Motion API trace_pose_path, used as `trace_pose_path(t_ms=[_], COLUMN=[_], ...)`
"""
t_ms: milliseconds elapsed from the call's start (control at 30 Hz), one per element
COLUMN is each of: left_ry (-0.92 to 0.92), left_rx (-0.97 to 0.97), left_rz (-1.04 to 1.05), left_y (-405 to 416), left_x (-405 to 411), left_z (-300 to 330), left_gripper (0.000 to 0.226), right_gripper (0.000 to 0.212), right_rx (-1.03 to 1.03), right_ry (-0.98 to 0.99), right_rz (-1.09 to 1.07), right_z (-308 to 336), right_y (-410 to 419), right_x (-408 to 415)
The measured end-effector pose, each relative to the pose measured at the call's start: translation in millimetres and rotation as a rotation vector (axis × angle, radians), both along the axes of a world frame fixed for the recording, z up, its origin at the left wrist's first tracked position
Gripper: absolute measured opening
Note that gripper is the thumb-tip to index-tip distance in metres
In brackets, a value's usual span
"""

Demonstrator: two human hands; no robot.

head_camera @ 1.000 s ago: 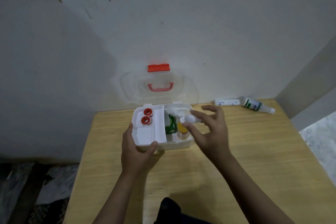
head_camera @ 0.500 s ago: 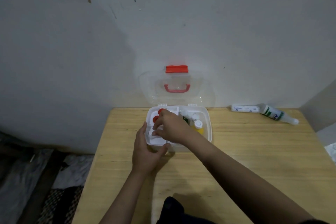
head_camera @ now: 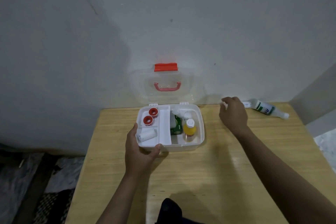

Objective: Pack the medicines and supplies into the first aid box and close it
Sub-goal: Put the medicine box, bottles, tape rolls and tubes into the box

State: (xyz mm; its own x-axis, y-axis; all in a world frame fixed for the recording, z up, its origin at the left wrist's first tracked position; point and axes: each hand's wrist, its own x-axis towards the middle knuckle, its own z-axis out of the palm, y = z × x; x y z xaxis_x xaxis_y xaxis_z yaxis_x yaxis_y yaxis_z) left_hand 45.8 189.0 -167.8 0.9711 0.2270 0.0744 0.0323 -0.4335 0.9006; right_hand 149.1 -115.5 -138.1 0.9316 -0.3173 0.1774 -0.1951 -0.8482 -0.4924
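Two bare hands are seen at a pale wooden table (head_camera: 209, 169): the left hand (head_camera: 139, 148) is clamped on the near left corner of the white plastic first aid box (head_camera: 198, 143), whose clear lid (head_camera: 166, 85) stands raised against the wall. Two red tape rolls (head_camera: 150, 116), a white bandage roll (head_camera: 147, 135), a green carton (head_camera: 176, 127) and a yellow bottle (head_camera: 189, 129) are held inside. The right hand (head_camera: 233, 114), fingers loosely spread and empty, is poised over a small white tube (head_camera: 245, 104) beside a white-and-green bottle (head_camera: 267, 109) lying on its side.
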Motion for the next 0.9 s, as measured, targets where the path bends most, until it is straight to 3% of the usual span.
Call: trace_pose_path(t_ms=[100, 167, 333, 500, 767, 900], left_ry=[-0.005, -0.001, 0.009, 0.012, 0.014, 0.012], left_rx=[0.004, 0.002, -0.013, -0.009, -0.01, -0.021], left_rz=[0.001, 0.003, 0.002, 0.007, 0.02, 0.027], left_y=[1.2, 1.8, 0.2, -0.2, -0.7, -3.1], left_x=[0.4, 0.4, 0.1, -0.4, -0.9, -2.0], left_z=[-2.5, -3.7, -1.7, -2.7, -3.1, -0.3], left_gripper=[0.1, 0.1, 0.101, 0.102, 0.102, 0.1], right_gripper=[0.038, 0.035, 0.031, 0.023, 0.015, 0.019], right_rx=[-0.296, -0.437, -0.464, -0.43, -0.038, -0.038], right_ry=[0.204, 0.284, 0.262, 0.067, -0.554, -0.553], right_rz=[0.017, 0.041, 0.082, 0.167, 0.484, 0.769], right_z=[-13.1, -17.0, -30.8, -27.6, 51.3, 77.5], right_y=[-24.6, -31.8, -40.2, -39.3, 18.8, 69.5], right_x=[14.6, 20.9, 30.4, 22.8, -20.2, -41.3])
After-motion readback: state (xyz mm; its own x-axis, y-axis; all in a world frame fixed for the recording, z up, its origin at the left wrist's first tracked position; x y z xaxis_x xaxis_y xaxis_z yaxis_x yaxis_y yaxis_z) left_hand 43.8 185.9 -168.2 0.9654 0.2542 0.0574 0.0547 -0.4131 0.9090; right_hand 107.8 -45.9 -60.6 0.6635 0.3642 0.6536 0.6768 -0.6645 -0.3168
